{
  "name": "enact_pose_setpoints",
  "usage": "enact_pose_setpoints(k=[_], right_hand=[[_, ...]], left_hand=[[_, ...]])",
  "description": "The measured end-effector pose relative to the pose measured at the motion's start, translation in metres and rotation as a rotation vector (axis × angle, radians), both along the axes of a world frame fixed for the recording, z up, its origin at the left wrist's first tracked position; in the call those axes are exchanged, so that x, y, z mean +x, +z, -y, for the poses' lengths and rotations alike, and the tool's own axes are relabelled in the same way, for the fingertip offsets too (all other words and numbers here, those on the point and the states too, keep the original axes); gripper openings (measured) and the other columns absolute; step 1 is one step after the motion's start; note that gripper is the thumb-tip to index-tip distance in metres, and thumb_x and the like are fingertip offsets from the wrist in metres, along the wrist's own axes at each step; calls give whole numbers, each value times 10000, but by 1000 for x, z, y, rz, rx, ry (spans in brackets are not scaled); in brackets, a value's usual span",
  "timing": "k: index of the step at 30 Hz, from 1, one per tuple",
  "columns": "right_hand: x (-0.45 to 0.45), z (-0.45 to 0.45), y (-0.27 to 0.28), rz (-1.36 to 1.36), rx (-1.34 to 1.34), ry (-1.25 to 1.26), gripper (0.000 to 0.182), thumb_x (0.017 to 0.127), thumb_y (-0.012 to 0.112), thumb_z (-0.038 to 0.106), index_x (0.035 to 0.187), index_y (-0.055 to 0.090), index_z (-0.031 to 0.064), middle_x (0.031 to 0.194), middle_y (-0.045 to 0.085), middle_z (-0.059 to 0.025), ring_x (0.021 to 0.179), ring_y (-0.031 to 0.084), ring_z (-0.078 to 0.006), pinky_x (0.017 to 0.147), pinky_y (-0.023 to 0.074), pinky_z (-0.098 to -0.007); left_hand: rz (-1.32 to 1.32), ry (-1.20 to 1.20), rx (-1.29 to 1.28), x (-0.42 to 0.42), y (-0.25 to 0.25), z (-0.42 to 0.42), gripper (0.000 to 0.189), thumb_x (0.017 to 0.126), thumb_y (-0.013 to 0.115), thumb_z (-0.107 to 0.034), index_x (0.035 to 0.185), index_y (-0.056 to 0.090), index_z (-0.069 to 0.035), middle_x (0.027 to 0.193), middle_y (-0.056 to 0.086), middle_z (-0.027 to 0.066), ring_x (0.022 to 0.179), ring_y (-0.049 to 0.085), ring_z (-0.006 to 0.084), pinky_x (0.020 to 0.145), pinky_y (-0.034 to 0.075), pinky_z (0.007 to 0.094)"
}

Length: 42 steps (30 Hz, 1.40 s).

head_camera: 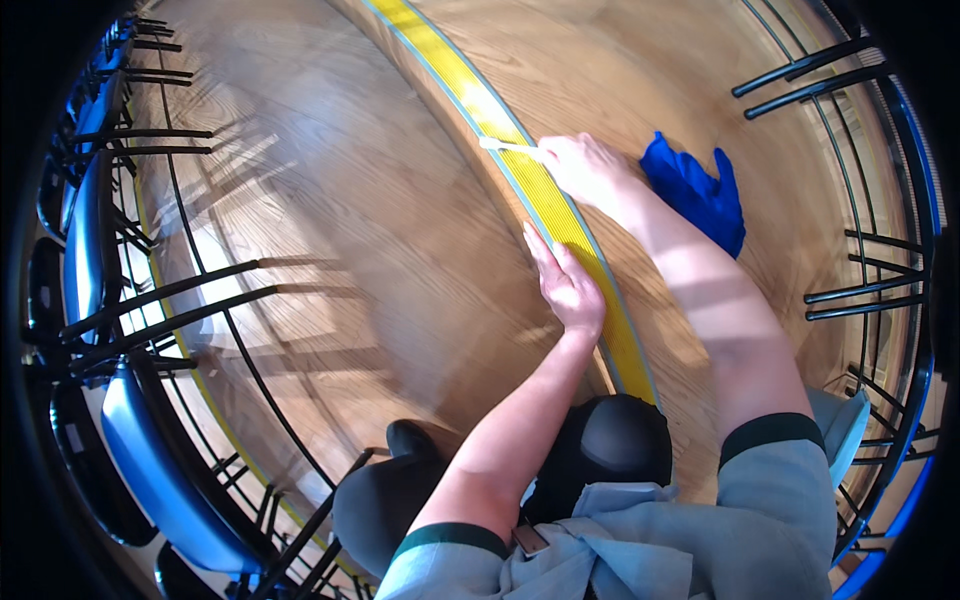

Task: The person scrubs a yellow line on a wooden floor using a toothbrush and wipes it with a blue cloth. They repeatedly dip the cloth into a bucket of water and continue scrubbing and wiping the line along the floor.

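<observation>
A ribbed yellow strip with grey-blue edges (551,202) runs along the rim of a wooden step. My right hand (586,166) is closed around a thin white-handled tool, perhaps a brush (510,146), whose end reaches across the strip to its left edge. Nearer to me, my left hand (568,289) rests at the strip's left edge, fingers extended along it, with no object visible in it. A crumpled blue cloth (697,191) lies on the wood floor to the right of my right forearm.
Blue chairs with black metal legs (172,487) stand in a row at the left. More black chair legs (817,67) reach in from the right. The lower wood floor (360,210) lies left of the step, and my knees are at its edge.
</observation>
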State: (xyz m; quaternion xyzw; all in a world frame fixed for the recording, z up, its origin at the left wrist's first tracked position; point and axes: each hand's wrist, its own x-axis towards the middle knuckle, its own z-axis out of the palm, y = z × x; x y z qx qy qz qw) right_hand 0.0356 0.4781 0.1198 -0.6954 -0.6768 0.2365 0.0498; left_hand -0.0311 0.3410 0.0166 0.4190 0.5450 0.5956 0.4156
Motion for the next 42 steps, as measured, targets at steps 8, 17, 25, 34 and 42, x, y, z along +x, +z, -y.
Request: enact_pose_setpoints(k=[8, 17, 25, 34, 42], right_hand=[[-1, 33, -5, 4, -64, 42, 348, 981, 440, 378, 923, 631, 93, 777, 646, -183, 776, 628, -391, 675, 477, -491], [-1, -2, 2, 5, -84, -36, 320, 981, 428, 368, 974, 645, 132, 837, 676, -145, 817, 648, -371, 713, 501, -482], [17, 67, 11, -91, -81, -67, 294, 961, 475, 331, 895, 635, 93, 761, 635, -179, 734, 625, -383, 638, 471, -489], [9, 89, -4, -69, -131, -154, 249, 942, 474, 305, 956, 660, 140, 844, 686, -144, 776, 660, -339, 703, 508, -476], [-7, 8, -6, -68, -24, -215, 283, 968, 452, 306, 947, 654, 108, 825, 667, -160, 779, 643, -358, 683, 489, -474]], left_hand=[[-70, -11, -38, -14, 1, -3, 528, 1035, 329, -188, 1483, 179, 48, 1513, 265, 257, 1410, 260, 378, 1144, 237, 407], [29, -98, -84, -5, 1, 3, 555, 1054, 291, -254, 1517, 113, -5, 1565, 196, 189, 1449, 197, 283, 1164, 189, 354], [140, -112, -146, -6, 5, 6, 557, 1055, 286, -254, 1525, 100, -22, 1561, 216, 178, 1422, 254, 258, 1146, 226, 347], [139, -100, -105, -12, 2, 0, 562, 1055, 284, -274, 1532, 97, -45, 1545, 245, 183, 1391, 308, 269, 1130, 258, 351], [87, -155, -121, -5, 8, 3, 579, 1050, 289, -270, 1513, 81, 10, 1557, 158, 230, 1435, 195, 331, 1157, 193, 381]])
